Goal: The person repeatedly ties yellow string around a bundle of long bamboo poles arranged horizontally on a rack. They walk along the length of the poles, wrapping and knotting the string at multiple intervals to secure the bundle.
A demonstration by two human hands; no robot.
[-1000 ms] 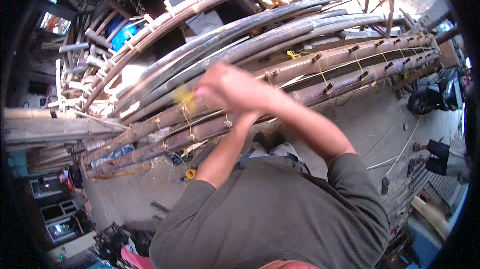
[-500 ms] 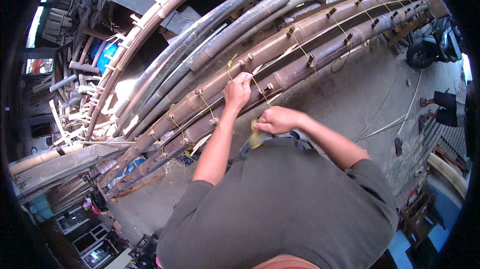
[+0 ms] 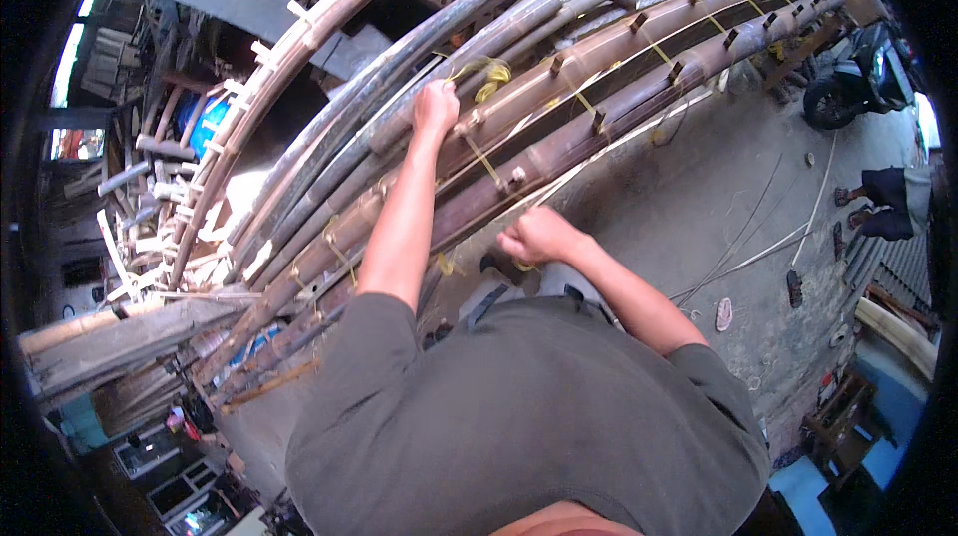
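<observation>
Two long brown bamboo poles, a far one (image 3: 539, 87) and a near one (image 3: 559, 152), run side by side from lower left to upper right. Short pegs (image 3: 637, 24) stick out of both, and yellow cord (image 3: 582, 102) spans the gap between them in several places. My left hand (image 3: 436, 107) is closed at the far pole, apparently on yellow cord; a loose yellow bundle (image 3: 492, 80) lies beside it. My right hand (image 3: 542, 235) is closed on the near side of the poles. A bit of yellow shows under it, but what it holds is hidden.
Grey bamboo poles (image 3: 479, 42) lie behind the two brown ones. A curved pegged frame (image 3: 289, 47) and scrap wood stand at the left. On the concrete floor (image 3: 699, 227) lie thin sticks and a sandal (image 3: 724, 314). A motorcycle (image 3: 858, 87) and a person's legs (image 3: 888, 202) are at the right.
My left hand has moved left and away from me, beyond the far pole. The yellow bundle that was at my right hand now shows beside my left hand. My right hand stays nearly in place.
</observation>
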